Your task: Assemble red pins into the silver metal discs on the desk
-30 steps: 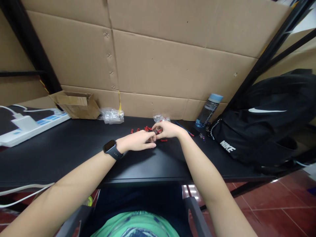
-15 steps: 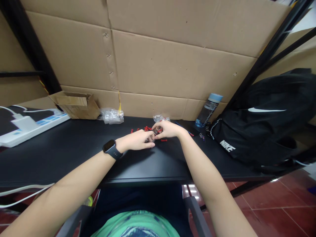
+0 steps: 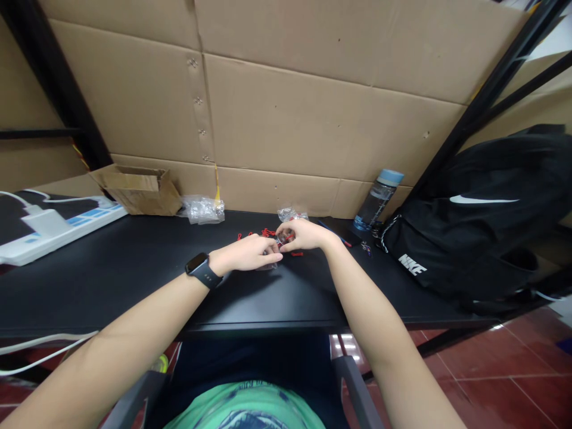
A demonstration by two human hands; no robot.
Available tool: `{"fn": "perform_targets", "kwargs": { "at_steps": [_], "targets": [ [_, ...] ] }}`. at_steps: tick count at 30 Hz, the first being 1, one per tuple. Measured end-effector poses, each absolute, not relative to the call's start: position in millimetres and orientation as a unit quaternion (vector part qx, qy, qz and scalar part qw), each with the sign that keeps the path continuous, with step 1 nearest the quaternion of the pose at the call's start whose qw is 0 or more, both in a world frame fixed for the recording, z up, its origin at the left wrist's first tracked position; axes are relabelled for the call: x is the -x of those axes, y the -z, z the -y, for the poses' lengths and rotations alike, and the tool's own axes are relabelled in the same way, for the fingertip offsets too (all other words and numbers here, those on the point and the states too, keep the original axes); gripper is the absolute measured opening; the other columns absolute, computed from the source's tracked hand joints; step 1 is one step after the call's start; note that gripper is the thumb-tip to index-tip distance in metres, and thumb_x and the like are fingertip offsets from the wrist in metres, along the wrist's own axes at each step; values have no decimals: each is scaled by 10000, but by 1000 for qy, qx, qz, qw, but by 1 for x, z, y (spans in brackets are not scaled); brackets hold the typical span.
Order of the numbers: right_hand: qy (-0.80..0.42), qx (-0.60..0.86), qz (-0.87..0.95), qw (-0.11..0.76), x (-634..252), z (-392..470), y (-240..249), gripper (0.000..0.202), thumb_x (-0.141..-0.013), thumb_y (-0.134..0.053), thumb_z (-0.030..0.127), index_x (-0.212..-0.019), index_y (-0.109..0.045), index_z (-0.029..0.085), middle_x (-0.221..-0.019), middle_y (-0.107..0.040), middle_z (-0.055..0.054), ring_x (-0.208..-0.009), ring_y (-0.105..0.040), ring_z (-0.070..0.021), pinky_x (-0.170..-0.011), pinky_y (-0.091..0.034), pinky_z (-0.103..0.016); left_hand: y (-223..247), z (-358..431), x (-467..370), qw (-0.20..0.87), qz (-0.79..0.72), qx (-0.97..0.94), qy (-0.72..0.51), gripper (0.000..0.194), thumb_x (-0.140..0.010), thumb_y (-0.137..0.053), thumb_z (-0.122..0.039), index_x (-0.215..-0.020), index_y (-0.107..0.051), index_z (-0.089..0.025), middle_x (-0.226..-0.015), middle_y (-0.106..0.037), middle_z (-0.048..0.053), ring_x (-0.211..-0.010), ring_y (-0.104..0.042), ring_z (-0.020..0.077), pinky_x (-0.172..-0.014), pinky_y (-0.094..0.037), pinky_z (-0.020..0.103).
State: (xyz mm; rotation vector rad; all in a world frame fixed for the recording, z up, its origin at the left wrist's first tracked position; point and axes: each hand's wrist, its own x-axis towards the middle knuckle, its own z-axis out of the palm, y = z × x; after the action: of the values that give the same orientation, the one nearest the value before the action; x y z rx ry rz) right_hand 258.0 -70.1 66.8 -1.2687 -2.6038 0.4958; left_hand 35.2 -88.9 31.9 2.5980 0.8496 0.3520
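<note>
My left hand [image 3: 252, 254], with a dark watch on its wrist, is closed on a small clear plastic bag [image 3: 269, 266] whose lower part shows beneath the fingers. Right beside it my right hand [image 3: 305, 235] bends its thumb and fingers together, nearly touching the left fingertips. Something small and red, apparently a cord, shows at its fingertips; the rest is hidden. Several red cord loops [image 3: 268, 232] lie just behind the hands, and another red cord piece [image 3: 297, 254] rests below the right fingers.
Crumpled clear plastic [image 3: 203, 210] lies by an open cardboard box [image 3: 143, 190]. More clear plastic [image 3: 290, 213] is behind my right hand. A water bottle [image 3: 378, 199] and black backpack [image 3: 482, 220] stand right, near small keyring-like items [image 3: 366, 248]. A power strip [image 3: 62, 235] sits left.
The plastic bag shows more below my left fingers, which have shifted slightly. My right hand stays almost in place.
</note>
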Motion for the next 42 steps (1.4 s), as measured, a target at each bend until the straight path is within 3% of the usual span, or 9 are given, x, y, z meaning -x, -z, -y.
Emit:
{"fn": "perform_targets", "kwargs": {
  "at_steps": [5,11,16,21,29,42],
  "targets": [
    [-170,429,881,105,-258,73,-69,466,-698,-826,333,-1133,-713,208,-1001,-738,-41,-869,-664,-182,-744,-469,-256,-32,90,-37,191,-284,-928,-150,402,-1000,-423,-518,-919,-657,-201,-806,-737,15,-696,-667,164,-673,-436,254],
    [-151,402,880,203,-252,74,-70,416,-745,-790,313,-1127,-702,174,-1029,-726,-59,-855,-647,-166,-761,-472,-261,-31,87,-38,154,-216,-956,-126,454,-1026,-392,-452,-814,-694,-189,-820,-710,41,-764,-644,175,-779,-448,269],
    [-144,383,902,138,-250,71,-66,365,-719,-806,312,-1044,-740,158,-997,-724,-63,-863,-638,-180,-758,-458,-259,-26,82,-34,148,-203,-962,-107,346,-999,-479,-437,-1050,-751,-229,-1084,-689,72,-1031,-640,206,-961,-440,278],
    [-170,409,893,78,-253,71,-65,449,-675,-835,367,-1073,-729,187,-918,-721,-20,-790,-636,-167,-701,-434,-244,-23,77,-28,152,-215,-960,-98,323,-972,-541,-432,-1148,-745,-253,-1230,-639,81,-1154,-610,221,-1055,-411,289],
    [-187,421,887,43,-253,69,-61,396,-630,-862,418,-925,-717,198,-890,-731,-11,-761,-634,-165,-636,-409,-233,-22,74,-26,161,-215,-959,-95,300,-949,-586,-418,-1155,-743,-265,-1255,-636,80,-1180,-606,231,-1071,-408,309],
    [-216,423,879,34,-249,71,-62,282,-696,-809,377,-894,-737,191,-809,-730,0,-660,-611,-134,-595,-396,-226,-24,77,-26,154,-230,-957,-89,305,-933,-611,-416,-1169,-742,-272,-1263,-650,68,-1167,-621,224,-1069,-415,297]
  ]
}}
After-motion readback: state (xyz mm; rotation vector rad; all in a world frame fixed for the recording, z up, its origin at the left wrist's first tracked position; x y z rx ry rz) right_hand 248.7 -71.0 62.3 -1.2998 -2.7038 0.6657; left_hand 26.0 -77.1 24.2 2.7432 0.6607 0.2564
